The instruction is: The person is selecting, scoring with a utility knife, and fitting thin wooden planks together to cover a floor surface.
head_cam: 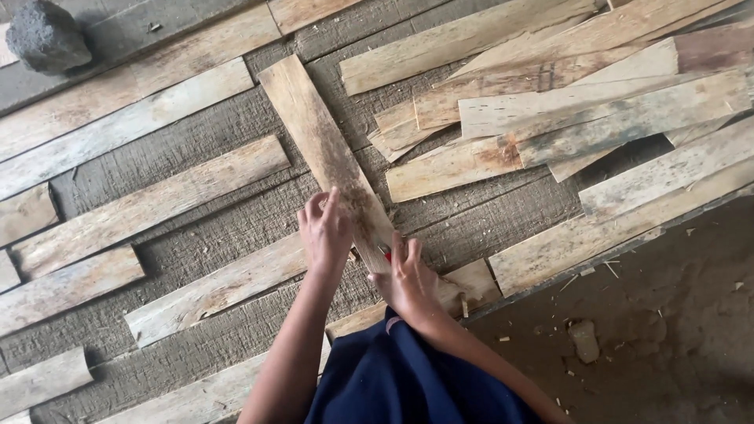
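- Head view: your left hand (324, 229) lies on the left edge of a long wooden slat (328, 154), fingers curled over that edge and gripping it near its lower end.
- Your right hand (408, 276) sits at the slat's bottom end, fingers half closed and pressed against the wood; a small red thing (387, 256) shows just beside the fingers, too hidden to tell what it is or whether you hold it.
- The slat runs up and to the left from your hands, lying aslant across the grey ribbed boards (204, 173) of the platform.
- Other pale slats (149, 208) lie spread flat to your left, apart from one another, in rough rows.
- A loose pile of slats (565, 102) overlaps at the upper right, near the far end of the one you hold.
- A grey stone (47, 35) rests at the top left corner, well apart from your hands.
- Dark blue cloth (400, 377) covers your lap at the bottom, and bare earth (667, 314) with wood chips lies to the right of the platform edge.
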